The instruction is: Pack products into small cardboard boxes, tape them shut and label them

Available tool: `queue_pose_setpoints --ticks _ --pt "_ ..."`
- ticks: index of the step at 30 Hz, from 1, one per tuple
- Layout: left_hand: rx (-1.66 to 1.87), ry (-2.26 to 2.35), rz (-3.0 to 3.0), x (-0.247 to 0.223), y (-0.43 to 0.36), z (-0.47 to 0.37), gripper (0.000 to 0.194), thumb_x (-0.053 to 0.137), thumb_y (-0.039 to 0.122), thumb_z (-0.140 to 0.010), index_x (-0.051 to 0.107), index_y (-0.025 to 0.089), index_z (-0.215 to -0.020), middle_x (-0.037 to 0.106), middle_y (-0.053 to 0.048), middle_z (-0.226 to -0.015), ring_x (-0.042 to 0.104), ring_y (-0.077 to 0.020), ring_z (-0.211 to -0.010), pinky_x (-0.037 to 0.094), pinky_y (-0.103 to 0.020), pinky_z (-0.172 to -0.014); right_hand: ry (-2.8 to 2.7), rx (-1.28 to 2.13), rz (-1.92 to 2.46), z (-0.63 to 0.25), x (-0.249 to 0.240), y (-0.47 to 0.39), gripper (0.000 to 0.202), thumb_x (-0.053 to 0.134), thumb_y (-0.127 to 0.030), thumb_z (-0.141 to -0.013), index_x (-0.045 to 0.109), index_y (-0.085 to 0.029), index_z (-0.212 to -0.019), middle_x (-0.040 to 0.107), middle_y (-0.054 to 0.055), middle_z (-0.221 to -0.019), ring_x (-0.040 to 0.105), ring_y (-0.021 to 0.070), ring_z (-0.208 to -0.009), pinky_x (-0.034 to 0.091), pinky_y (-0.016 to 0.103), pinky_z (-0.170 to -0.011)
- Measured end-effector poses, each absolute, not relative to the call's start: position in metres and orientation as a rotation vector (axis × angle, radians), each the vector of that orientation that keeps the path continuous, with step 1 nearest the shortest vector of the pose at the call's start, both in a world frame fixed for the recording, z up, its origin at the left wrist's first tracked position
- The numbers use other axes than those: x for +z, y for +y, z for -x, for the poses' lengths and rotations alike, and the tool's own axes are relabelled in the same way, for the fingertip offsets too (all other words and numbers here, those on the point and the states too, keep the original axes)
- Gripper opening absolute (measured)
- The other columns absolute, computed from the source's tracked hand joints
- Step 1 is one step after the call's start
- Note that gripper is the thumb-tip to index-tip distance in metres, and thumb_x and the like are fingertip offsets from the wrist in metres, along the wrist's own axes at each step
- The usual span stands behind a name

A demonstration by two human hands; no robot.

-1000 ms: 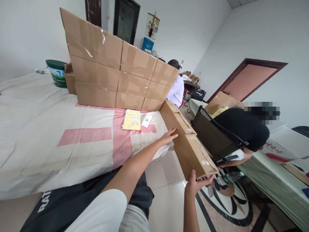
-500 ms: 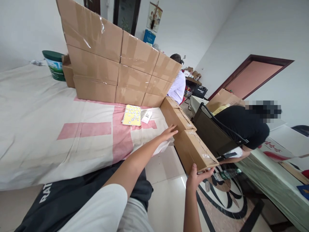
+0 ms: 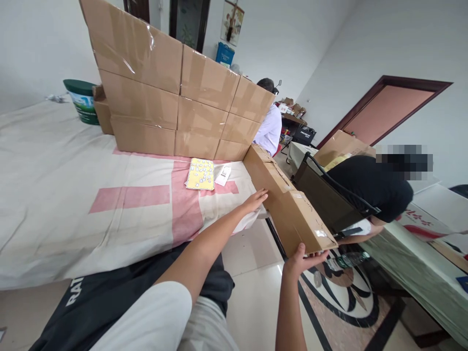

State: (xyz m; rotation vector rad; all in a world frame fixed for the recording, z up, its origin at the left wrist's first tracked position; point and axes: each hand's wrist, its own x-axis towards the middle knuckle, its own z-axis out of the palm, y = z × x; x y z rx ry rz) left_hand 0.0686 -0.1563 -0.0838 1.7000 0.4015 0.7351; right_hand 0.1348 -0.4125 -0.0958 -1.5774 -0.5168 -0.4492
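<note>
A long cardboard box [image 3: 292,219] juts out past the edge of the cloth-covered surface, end to end with a farther cardboard box [image 3: 268,168]. My right hand [image 3: 304,261] grips the near end of the long box, thumb on its side and fingers along the end and underneath. Against the side of the boxes, close to where they meet, my left hand [image 3: 256,200] rests with its fingers stretched out. A yellow patterned square item [image 3: 201,174] and a small white packet [image 3: 223,175] lie on the cloth left of the boxes.
Stacked taped cardboard boxes [image 3: 142,105] form a wall behind, beside a green tub [image 3: 84,105]. A person in black [image 3: 369,187] bends forward by a dark chair [image 3: 325,195] on the right. Another person [image 3: 270,126] sits beyond the wall. Tiled floor [image 3: 248,273] lies below.
The near end of the long box has shifted slightly to the right and up with my right hand. My left hand stays against the box side. The view has turned a little.
</note>
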Motion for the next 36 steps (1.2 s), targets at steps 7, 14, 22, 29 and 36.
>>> queue_pose_setpoints --ticks 7,14,22,29,36 --pt "0.747 0.352 -1.663 -0.090 -0.155 -0.074 0.067 0.042 0.065 -0.098 0.054 0.024 -0.150 0.038 -0.007 -0.166 0.031 -0.0252 -0.156 0.019 -0.042 -0.130 -0.563 -0.353 1.687 -0.147 -0.090 -0.389 0.111 0.062 -0.060 -0.084 0.000 -0.009 -0.161 0.022 0.026 -0.157 0.038 0.0329 -0.144 0.037 0.052 -0.119" --pt "0.789 0.322 -1.621 -0.087 -0.158 -0.068 0.069 0.042 0.067 -0.099 0.053 0.020 -0.149 0.042 -0.015 -0.163 0.037 -0.0285 -0.152 0.023 -0.055 -0.127 -0.639 -0.349 1.758 -0.159 -0.097 -0.354 0.121 0.065 -0.066 -0.078 0.000 -0.004 -0.159 0.016 0.030 -0.161 0.028 0.0351 -0.151 0.032 0.050 -0.123" --pt "0.796 0.366 -1.563 -0.078 -0.162 -0.061 0.068 0.041 0.063 -0.102 0.045 0.020 -0.153 0.038 -0.016 -0.165 0.035 -0.0307 -0.153 0.023 -0.058 -0.126 -0.708 -0.295 1.925 -0.175 -0.077 -0.292 0.133 0.072 -0.068 -0.069 0.007 0.007 -0.158 0.024 0.037 -0.156 0.030 0.0428 -0.148 0.030 0.054 -0.122" --pt "0.690 0.276 -1.640 -0.072 -0.171 -0.030 0.065 0.042 0.064 -0.100 0.054 0.020 -0.147 0.052 -0.013 -0.156 0.046 -0.0289 -0.146 0.034 -0.044 -0.124 -0.675 -0.187 2.129 -0.163 -0.050 -0.217 0.138 0.075 -0.072 -0.068 0.007 0.007 -0.159 0.029 0.043 -0.152 0.031 0.0500 -0.146 0.032 0.062 -0.116" --pt "0.717 0.308 -1.729 -0.061 -0.138 0.137 0.058 0.053 0.066 -0.093 0.065 0.030 -0.136 0.061 -0.006 -0.148 0.056 -0.0253 -0.138 0.044 -0.038 -0.116 -0.678 -0.166 2.180 -0.149 -0.035 -0.156 0.148 0.077 -0.075 -0.066 0.003 0.016 -0.156 0.025 0.052 -0.148 0.032 0.0575 -0.143 0.036 0.068 -0.110"
